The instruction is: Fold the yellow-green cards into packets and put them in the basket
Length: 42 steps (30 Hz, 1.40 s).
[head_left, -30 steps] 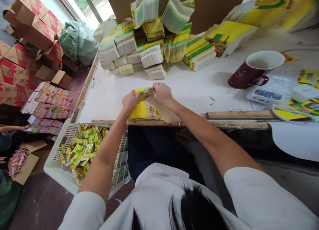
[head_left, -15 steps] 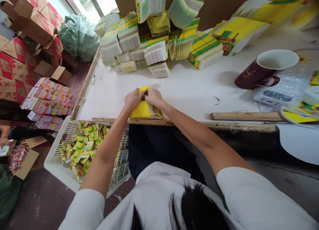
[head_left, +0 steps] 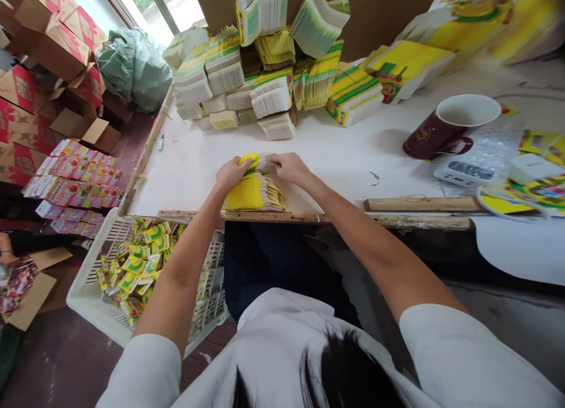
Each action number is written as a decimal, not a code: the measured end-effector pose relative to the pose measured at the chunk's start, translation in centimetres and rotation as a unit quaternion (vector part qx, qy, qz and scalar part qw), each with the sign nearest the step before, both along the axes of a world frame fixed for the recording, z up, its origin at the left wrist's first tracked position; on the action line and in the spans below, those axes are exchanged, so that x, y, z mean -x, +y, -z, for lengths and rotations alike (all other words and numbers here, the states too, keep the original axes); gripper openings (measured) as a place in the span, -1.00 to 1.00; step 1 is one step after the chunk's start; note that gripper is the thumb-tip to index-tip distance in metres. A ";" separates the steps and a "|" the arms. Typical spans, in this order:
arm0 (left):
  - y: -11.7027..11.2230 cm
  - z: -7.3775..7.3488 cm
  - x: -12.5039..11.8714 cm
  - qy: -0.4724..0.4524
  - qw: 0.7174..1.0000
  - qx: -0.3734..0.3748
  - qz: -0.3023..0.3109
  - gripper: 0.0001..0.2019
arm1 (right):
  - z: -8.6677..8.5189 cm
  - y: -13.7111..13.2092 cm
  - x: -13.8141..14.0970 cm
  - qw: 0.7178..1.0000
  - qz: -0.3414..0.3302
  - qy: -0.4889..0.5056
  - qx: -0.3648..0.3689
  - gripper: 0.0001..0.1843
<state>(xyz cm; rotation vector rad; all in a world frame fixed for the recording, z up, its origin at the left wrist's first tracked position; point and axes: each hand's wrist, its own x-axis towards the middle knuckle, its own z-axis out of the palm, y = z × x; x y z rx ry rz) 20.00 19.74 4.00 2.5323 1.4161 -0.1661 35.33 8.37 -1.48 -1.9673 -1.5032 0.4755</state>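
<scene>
My left hand (head_left: 230,173) and my right hand (head_left: 288,165) both pinch a small yellow carton blank (head_left: 256,161) between them, just above a fanned stack of flat yellow blanks (head_left: 255,195) lying at the near edge of the white table (head_left: 335,155). Both hands have their fingers closed on the piece. The left holds its left end, the right its right end.
Bundles of flat yellow-green blanks (head_left: 265,78) are piled at the back of the table. A dark red mug (head_left: 445,128) and a white power strip (head_left: 463,171) stand to the right. A white basket (head_left: 141,272) of folded yellow boxes sits below left. Red cartons (head_left: 39,60) fill the far left.
My right hand moved in close to the left, then drew a little to the right again; both keep hold of the yellow piece. The view shifted slightly.
</scene>
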 end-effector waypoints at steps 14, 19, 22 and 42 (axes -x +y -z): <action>-1.2 0.4 0.2 0.010 0.998 -0.053 0.017 -0.48 | 0.1 -1.1 -0.6 0.995 0.079 -0.027 -0.058 -0.56; -1.1 0.3 0.1 0.010 0.998 -0.053 0.016 -0.48 | 0.7 -2.2 0.4 0.992 0.063 -0.098 -0.047 -0.57; -1.2 0.3 0.0 0.013 0.998 -0.053 0.014 -0.48 | 0.6 -2.6 0.9 0.991 0.051 -0.118 -0.046 -0.56; -1.1 0.5 0.1 0.016 0.998 -0.060 0.027 -0.47 | 0.2 0.5 1.0 0.989 0.140 -0.038 -0.025 -0.72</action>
